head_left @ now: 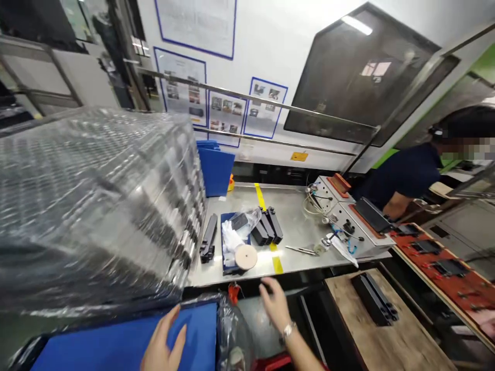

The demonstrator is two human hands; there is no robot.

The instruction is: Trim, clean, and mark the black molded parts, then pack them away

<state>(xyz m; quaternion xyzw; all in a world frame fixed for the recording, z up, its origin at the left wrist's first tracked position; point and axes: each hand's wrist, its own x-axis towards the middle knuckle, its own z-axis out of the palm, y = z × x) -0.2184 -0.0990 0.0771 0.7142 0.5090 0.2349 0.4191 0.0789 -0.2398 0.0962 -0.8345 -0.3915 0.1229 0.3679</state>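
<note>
My left hand (pixel 164 340) hovers over a blue sheet (pixel 127 337) at the bottom left, fingers apart and nothing in it. Wearing a watch at the wrist, my right hand (pixel 276 304) is in the air in front of the metal table (pixel 288 206), its fingers spread and empty. Beyond it on the table lie a round beige disc (pixel 246 257), white gloves (pixel 232 237) and a clear plastic bag (pixel 253 219) on a blue tray. Several black plastic parts (pixel 266 229) stand beside these, and one black part (pixel 209 238) lies to the left.
Tall stacks of clear plastic trays (pixel 96 206) rise on the left. A wooden board (pixel 390 340) at the right carries black parts (pixel 374 299). Behind it, a red-topped bench (pixel 444 268) holds several parts. A co-worker (pixel 406 170) is at the far right, by white fixture boxes (pixel 367 232).
</note>
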